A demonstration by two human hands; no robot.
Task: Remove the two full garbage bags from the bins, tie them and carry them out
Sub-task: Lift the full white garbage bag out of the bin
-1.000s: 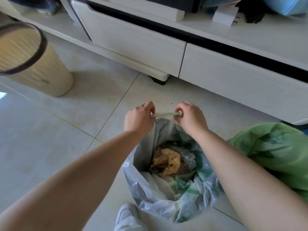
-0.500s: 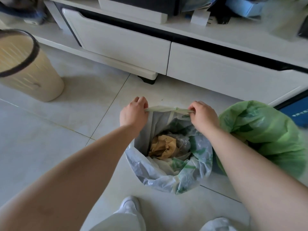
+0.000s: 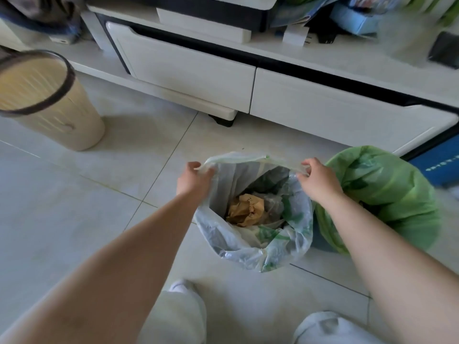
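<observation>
left hand (image 3: 195,181), right hand (image 3: 320,182) wider apart, bag (image 3: 248,254) mouth opened

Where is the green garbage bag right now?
In the head view the green garbage bag sits on the floor at the right, just past the right hand and the grey bag, in front of the white cabinet.

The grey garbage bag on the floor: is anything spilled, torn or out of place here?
Nothing stands out. The grey bag stands open and untied on the tiles, with the left hand and right hand pinching its rim. Crumpled brown paper lies inside, and no spill shows. The green bag sits beside it.
</observation>
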